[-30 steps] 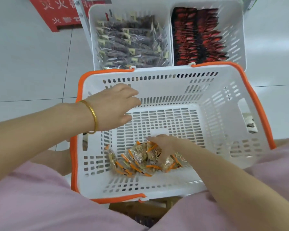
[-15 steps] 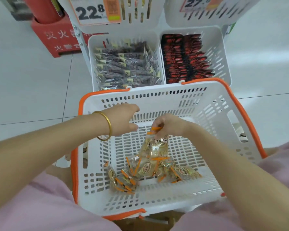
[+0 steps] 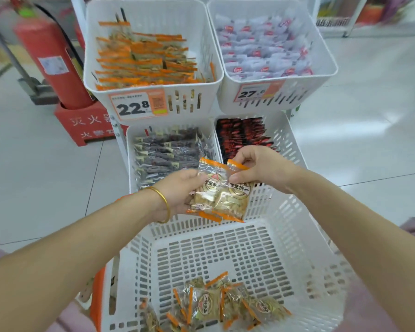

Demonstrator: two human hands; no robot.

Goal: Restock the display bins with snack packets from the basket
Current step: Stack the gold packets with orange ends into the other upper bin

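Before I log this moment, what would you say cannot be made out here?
Head view only:
Held packets: overlapping, count unclear beyond two.
Right price tag: small digits blurred.
Loose packets in basket: cut off by bottom edge.
Red packets: partly hidden behind right hand.

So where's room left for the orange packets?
The basket floor is bare between its far wall and the packet heap by the near wall. The orange-packet bin seems to have a gap by its right wall. The white-packet bin, dark-packet bin and red-packet bin look packed.
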